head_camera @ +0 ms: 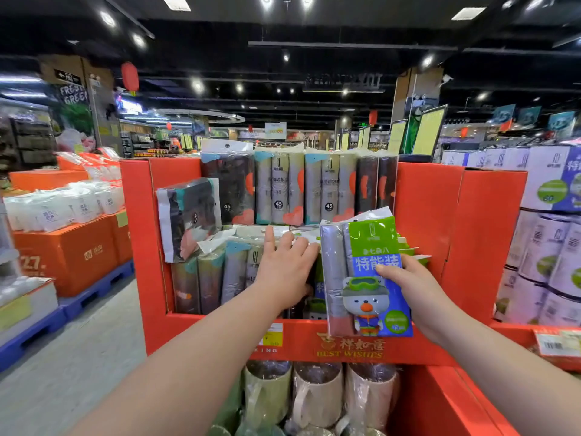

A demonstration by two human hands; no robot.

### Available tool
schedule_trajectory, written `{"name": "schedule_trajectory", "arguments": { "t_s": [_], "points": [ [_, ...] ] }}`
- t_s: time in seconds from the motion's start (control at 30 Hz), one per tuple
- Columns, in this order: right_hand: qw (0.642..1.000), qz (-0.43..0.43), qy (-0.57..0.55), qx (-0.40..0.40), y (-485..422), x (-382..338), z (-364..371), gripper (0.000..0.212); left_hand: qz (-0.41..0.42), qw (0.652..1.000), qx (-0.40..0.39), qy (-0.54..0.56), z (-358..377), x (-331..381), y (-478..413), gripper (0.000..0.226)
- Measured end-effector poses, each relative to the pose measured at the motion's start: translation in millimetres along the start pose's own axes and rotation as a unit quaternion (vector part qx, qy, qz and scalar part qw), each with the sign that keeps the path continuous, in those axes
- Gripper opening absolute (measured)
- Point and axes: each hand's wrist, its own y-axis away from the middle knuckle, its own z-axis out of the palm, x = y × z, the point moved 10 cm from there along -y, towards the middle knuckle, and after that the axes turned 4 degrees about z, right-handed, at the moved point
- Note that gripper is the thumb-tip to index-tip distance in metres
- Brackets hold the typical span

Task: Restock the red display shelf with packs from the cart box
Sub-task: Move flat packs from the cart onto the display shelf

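Observation:
The red display shelf stands straight ahead, its upper bin filled with packs of rolled bags. My right hand grips a blue and green pack with a cartoon bear, held upright at the bin's front right. My left hand lies flat with straight fingers on the packs lying in the middle of the bin. One dark pack leans tilted at the bin's left. The cart box is not in view.
Under the red front lip a lower tier holds wrapped mugs. Orange boxes with white packs sit on blue pallets to the left. Stacked white rolls fill the right. Grey floor lies at the lower left.

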Motion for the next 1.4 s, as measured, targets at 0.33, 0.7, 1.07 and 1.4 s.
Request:
{"name": "schedule_trajectory", "arguments": {
  "t_s": [0.33,0.7,1.07,1.4],
  "points": [
    [0.995,-0.068,-0.033,-0.059,-5,-18,33,0.033,0.057,0.998,0.007,-0.016,1,-13,-6,0.075],
    [0.832,-0.199,0.516,0.034,9,-24,61,0.055,-0.110,0.969,0.057,0.216,9,-68,36,0.097],
    [0.841,-0.170,0.509,0.060,14,-13,59,0.078,-0.069,0.954,0.047,0.288,-11,-50,22,0.091],
    [0.574,-0.273,0.770,0.058,2,-7,70,0.115,0.032,0.994,-0.043,0.097,17,-18,24,0.090]
  ]
}}
